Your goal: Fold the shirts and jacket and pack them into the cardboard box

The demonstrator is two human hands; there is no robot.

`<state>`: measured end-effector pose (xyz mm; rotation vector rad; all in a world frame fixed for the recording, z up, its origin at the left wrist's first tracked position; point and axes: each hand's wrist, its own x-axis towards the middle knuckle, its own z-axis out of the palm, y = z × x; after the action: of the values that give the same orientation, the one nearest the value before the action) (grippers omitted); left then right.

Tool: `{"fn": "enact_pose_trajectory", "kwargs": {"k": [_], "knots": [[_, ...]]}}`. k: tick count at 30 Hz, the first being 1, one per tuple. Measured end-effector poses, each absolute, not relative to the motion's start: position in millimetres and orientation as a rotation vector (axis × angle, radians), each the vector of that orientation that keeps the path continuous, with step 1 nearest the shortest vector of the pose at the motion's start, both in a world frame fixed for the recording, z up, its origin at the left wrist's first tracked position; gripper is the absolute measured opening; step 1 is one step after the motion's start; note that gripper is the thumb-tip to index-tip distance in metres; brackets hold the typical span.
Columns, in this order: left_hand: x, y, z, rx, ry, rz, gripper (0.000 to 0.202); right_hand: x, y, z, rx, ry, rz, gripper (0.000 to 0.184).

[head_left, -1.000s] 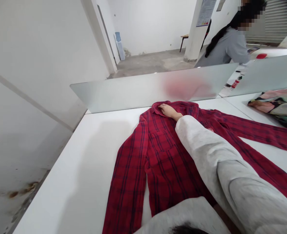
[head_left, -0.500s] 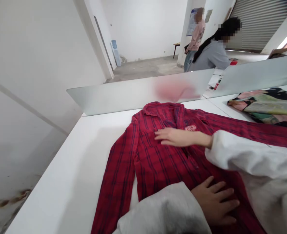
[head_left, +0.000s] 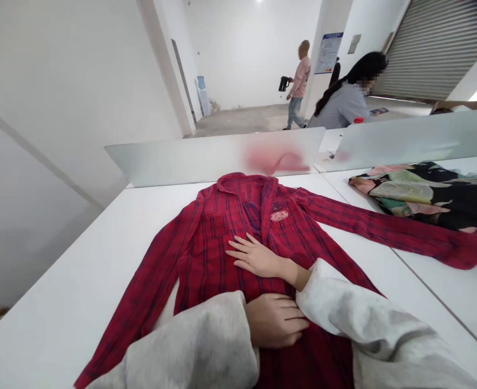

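Note:
A red plaid shirt [head_left: 222, 232] lies spread face up on the white table [head_left: 80, 270], collar toward the far divider, one sleeve stretched out to the right. My right hand [head_left: 257, 256] rests flat on the shirt's front near the middle, fingers stretched out and pointing left. My left hand [head_left: 277, 319] lies flat on the shirt lower down, just below the right wrist, fingers together and pointing right. Both arms wear light grey sleeves. Neither hand holds anything.
A frosted divider panel [head_left: 206, 156] stands along the table's far edge. A colourful floral garment [head_left: 425, 192] lies on the neighbouring table at right. Beyond the divider one person [head_left: 344, 102] sits and another person [head_left: 299, 81] walks carrying a dark object.
My right hand has slid down the shirt from the collar to the chest and then the middle. My left hand came into view and now rests flat below it.

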<state>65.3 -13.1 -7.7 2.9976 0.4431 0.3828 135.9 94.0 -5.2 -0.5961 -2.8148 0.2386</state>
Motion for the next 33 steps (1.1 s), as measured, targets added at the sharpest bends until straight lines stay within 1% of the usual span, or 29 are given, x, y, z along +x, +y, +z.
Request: {"fn": "enact_pose_trajectory", "kwargs": {"k": [2,4,6,8,9,11,14,16,18,20,23,25,27,30,33], "knots": [[63,-17,-3,3.024,0.521,0.404,0.031,138,94,-5,-0.583,-2.805,0.208,0.047],[57,-22,9,3.024,0.707,0.436,0.032,141,95,-5,-0.568,-2.779,0.185,0.046],[45,-26,27,2.956,1.021,0.475,0.035,145,97,-6,-0.542,-2.745,0.177,0.045],[23,-29,47,2.819,1.425,0.437,0.044,149,99,-8,-0.531,-2.73,0.179,0.045],[9,-31,55,2.737,1.642,0.35,0.05,150,100,-10,-0.538,-2.734,0.176,0.047],[-25,-37,65,2.513,2.063,0.066,0.058,153,101,-14,-0.562,-2.758,0.15,0.051],[-85,-63,61,2.066,2.434,-0.384,0.058,154,101,-19,-0.582,-2.785,0.1,0.053],[-120,-93,49,1.848,2.473,-0.554,0.06,154,101,-20,-0.585,-2.788,0.081,0.052],[-144,-130,31,1.772,2.445,-0.584,0.06,153,100,-19,-0.585,-2.787,0.07,0.051],[-157,-168,9,1.875,2.504,-0.421,0.058,153,99,-17,-0.586,-2.788,0.065,0.05],[-166,-212,-24,2.079,2.576,-0.19,0.061,154,98,-14,-0.597,-2.806,0.058,0.05],[-175,-226,-38,2.162,2.571,-0.133,0.06,154,98,-13,-0.608,-2.822,0.052,0.051],[-187,-231,-41,2.217,2.503,-0.163,0.053,154,97,-13,-0.617,-2.83,0.046,0.051],[-202,-227,-30,2.299,2.338,-0.228,0.045,154,97,-13,-0.62,-2.833,0.032,0.05],[-200,-222,-16,2.316,2.253,-0.096,0.04,154,97,-13,-0.62,-2.837,0.025,0.05]]}}
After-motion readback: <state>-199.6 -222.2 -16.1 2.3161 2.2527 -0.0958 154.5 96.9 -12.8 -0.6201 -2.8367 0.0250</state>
